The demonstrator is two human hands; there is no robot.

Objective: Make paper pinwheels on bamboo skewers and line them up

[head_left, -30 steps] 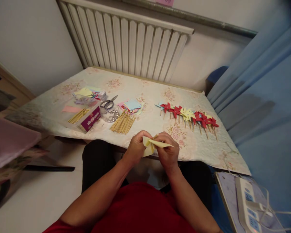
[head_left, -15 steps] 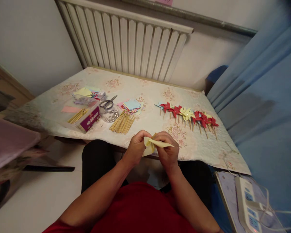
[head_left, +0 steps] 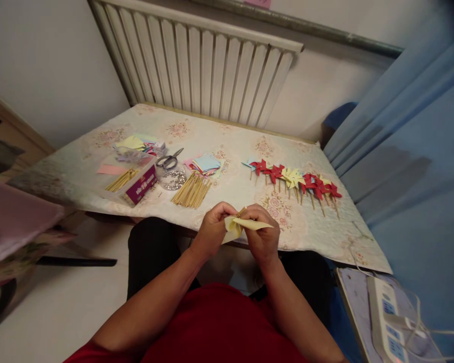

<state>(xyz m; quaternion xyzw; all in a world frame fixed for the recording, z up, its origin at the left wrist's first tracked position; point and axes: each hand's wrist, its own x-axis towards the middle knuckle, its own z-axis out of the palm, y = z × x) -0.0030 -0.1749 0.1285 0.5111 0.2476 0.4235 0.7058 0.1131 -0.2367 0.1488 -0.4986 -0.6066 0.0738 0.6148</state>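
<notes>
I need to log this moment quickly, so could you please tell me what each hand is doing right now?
Left hand: closed, pinching the yellow folded paper.
Right hand: closed on the same paper, gripping its other side.

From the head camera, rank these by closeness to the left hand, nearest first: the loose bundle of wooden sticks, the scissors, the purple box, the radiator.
Measured from the left hand:
1. Loose bundle of wooden sticks, on the table just beyond the hand, slightly left.
2. Scissors, farther back and left, by the sticks.
3. Purple box, farther left, near the table's front edge.
4. Radiator, on the wall behind the table.
</notes>
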